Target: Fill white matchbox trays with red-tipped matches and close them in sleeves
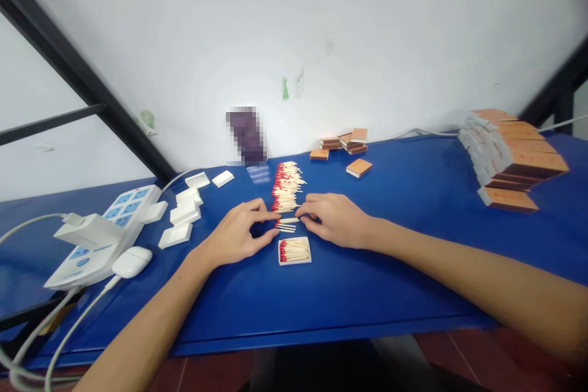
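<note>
On the blue table (pixel 390 269) both my hands meet at a small bunch of red-tipped matches (pixel 287 224). My left hand (pixel 239 234) pinches the bunch's left end with thumb and forefinger. My right hand (pixel 333 218) pinches its right end, fingers curled. Just behind lies a long pile of loose matches (pixel 285 187). In front of my hands sits a white matchbox tray (pixel 294 251) filled with matches, heads to the left.
Several empty white trays (pixel 184 214) lie at the left, beside a white power strip (pixel 103 233) with cables and a white mouse-like object (pixel 132 261). Orange matchbox sleeves (pixel 346 147) sit at the back; a large stack of them (pixel 509 156) stands at the right.
</note>
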